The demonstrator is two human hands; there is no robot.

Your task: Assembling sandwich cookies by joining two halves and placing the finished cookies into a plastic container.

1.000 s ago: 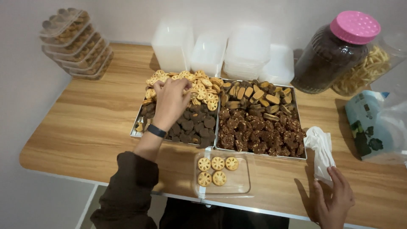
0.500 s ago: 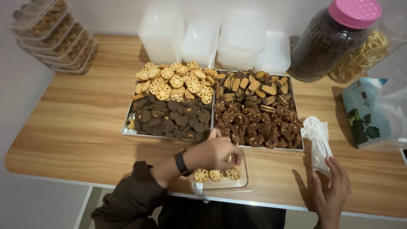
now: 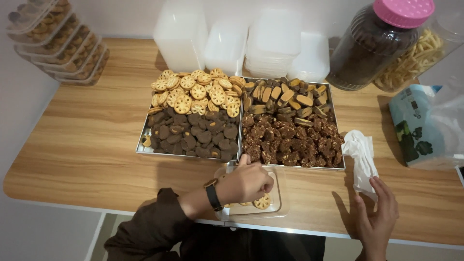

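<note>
Shallow clear plastic rectangular container (image 3: 280, 203), at the desk's (image 3: 87, 154) near edge just in front of the two steel trays, long axis running left to right, with round golden lattice-patterned cookies (image 3: 262, 201) lying flat inside. Left hand (image 3: 249, 182), black wristwatch (image 3: 212, 195) on its wrist, sits directly over the container with fingers curled shut; whether they pinch a cookie cannot be told; it is far the nearer hand. Right hand (image 3: 379, 220) lies open and relaxed to the right, fingertips touching a crumpled white tissue (image 3: 362, 157), well apart from the container.
</note>
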